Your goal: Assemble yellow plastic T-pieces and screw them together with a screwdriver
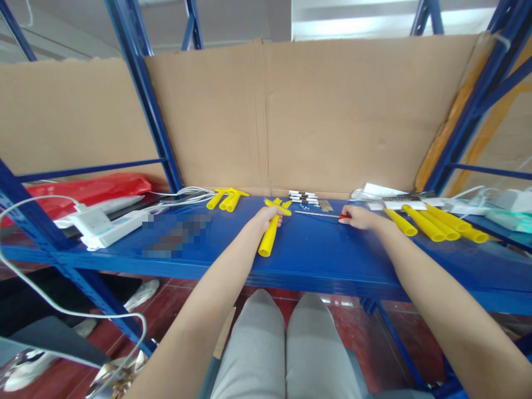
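Note:
My left hand [270, 216] is closed around a yellow plastic piece [268, 239] with a hollow tube handle and a crosspiece at its far end. The open end of the tube points toward me. In my right hand [357, 217], closed fingers grip the red handle of a screwdriver [318, 214]. Its long metal shaft points left toward the yellow piece, and a small gap separates the two. Behind the shaft lie a few black-and-white small parts [302, 197] and some tiny scattered bits [308, 207].
Several yellow T-shaped pieces [228, 198] lie at back left. More yellow tubes [432, 226] are at right. A white power strip [120, 228] with cables and a red bag [95, 188] occupy the left. Cardboard [332, 116] walls the back; blue posts [143, 94] frame the shelf.

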The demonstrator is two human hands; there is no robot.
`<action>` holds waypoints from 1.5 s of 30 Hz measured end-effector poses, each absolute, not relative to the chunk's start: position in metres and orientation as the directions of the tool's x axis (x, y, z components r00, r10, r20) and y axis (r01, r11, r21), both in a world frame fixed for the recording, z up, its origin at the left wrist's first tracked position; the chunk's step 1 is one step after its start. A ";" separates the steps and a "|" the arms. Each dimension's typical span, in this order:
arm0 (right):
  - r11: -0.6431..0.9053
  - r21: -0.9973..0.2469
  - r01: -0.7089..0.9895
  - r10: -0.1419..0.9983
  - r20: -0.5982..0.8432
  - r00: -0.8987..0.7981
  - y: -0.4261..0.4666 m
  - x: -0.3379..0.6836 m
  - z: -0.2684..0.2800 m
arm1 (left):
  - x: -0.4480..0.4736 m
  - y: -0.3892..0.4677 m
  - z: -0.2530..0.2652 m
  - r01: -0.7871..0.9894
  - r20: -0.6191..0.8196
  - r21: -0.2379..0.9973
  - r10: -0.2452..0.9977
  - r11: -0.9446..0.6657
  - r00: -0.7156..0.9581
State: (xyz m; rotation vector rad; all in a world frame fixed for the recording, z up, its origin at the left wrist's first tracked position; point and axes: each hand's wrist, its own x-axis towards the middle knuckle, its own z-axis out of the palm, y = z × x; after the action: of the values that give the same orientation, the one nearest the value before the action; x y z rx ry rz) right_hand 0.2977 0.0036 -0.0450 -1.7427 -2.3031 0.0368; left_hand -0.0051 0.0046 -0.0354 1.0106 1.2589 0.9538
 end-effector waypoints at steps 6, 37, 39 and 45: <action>0.327 -0.252 0.911 0.933 0.240 -0.269 -0.003 0.300 -0.035 | -0.006 0.002 -0.034 -0.065 -0.297 0.950 0.946 0.307 0.128; 0.497 -0.269 0.825 0.852 0.329 -0.407 -0.008 0.285 -0.026 | -0.002 -0.001 -0.033 0.011 -0.240 0.971 0.970 0.240 0.045; 0.515 -0.235 0.824 0.840 0.332 -0.430 -0.009 0.286 -0.024 | -0.001 -0.004 -0.032 0.035 -0.193 0.981 0.981 0.192 0.030; 0.526 -0.035 0.850 0.787 0.398 -0.471 -0.020 0.274 -0.012 | 0.002 -0.011 -0.030 0.138 -0.070 0.988 0.996 0.076 -0.049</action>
State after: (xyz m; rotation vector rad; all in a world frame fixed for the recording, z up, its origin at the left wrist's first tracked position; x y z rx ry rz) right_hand 0.2741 -0.0196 -0.0124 -1.3510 -2.4042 -0.2369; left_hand 0.0017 -0.0106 -0.0300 1.2346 1.3783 1.1168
